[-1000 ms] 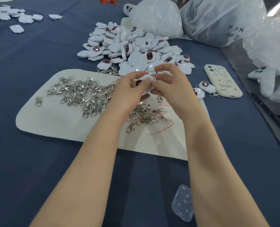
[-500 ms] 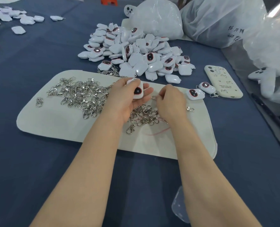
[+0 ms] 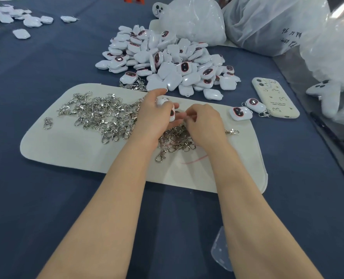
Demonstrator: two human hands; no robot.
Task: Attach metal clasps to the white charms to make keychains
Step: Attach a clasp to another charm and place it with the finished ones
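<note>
1. The left hand has its fingers curled round 1 white charm, held just above the pale mat at the middle of the frame. The charm looks glossy, so a slack hold could let it twist or drop while a ring is pushed on.
2. The right hand has its fingers bunched at the tips, just right of the charm. I cannot tell whether a clasp sits between them. If 1 does, so small a pinch could let it spring out onto the blue desk.
3. The clasps lie tangled left of and under both hands, so lifting 1 may drag others along.
4. The charm's loop is hidden, and a missed loop would leave the clasp unattached.
5. The 2 finished keychains at the mat's right edge lie near the heap of charms above, so a stray sweep could mix them.
</note>
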